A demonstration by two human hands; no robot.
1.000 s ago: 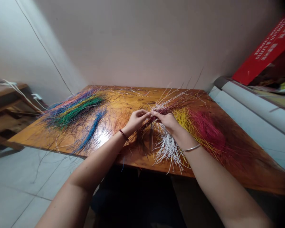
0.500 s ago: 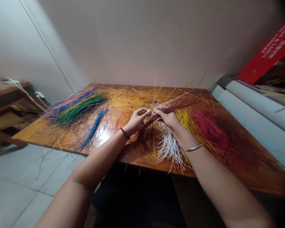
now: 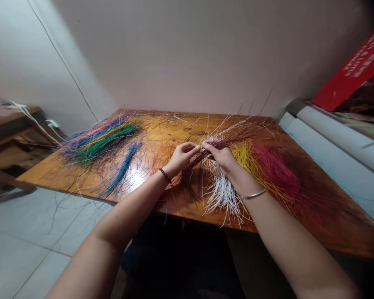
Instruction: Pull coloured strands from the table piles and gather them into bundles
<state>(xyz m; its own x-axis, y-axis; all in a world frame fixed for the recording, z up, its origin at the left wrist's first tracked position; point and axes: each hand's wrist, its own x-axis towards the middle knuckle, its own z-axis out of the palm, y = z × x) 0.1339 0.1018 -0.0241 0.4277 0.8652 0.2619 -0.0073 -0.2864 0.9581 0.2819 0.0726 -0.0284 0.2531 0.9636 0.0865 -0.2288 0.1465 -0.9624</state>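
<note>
Over the middle of the table, my right hand (image 3: 225,160) is closed around a bundle of thin dark red strands (image 3: 237,140), which slants up to the right. My left hand (image 3: 183,157) pinches thin strands at the bundle, its fingertips almost touching my right thumb. Exactly which strands lie between the left fingertips is too small to make out. Below my right hand, a fan of white strands (image 3: 223,193) spreads toward the table's front edge. More pale strands (image 3: 226,126) stick out beyond my fingers.
Yellow strands (image 3: 243,155) and magenta strands (image 3: 276,168) lie to the right on the wooden table (image 3: 162,124). Blue strands (image 3: 123,168) and green strands (image 3: 107,143) lie to the left. A wall stands behind; a red box (image 3: 345,74) is at the upper right.
The pale strands that stood upright above my left fingertips no longer stand there. My left fingers have moved slightly right, closer to the right thumb. The right hand stays nearly still.
</note>
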